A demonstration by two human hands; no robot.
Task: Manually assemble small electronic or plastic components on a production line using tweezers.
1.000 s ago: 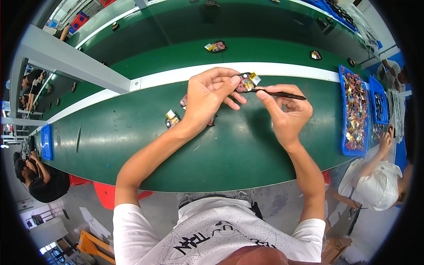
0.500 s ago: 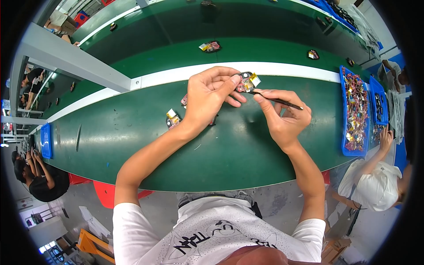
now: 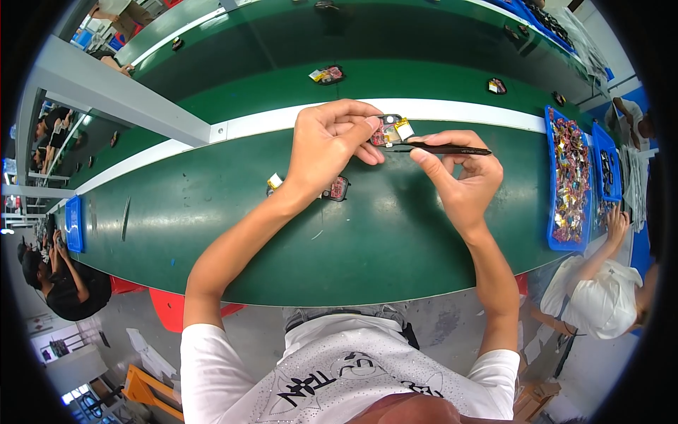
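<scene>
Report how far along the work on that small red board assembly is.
Done: hard to tell; two similar assemblies lie on the green bench by the left wrist, state unclear. In hand: the left hand holds a red board assembly with a yellow part, and the right hand puts black tweezers to it. Left: a blue tray full of parts on the right.

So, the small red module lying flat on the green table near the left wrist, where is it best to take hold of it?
Probably by its two opposite side edges, coming straight down from above. The red module lies flat on the green table, so only its rim offers a grip. Its left side sits close to the left hand; approach from the right.
</scene>
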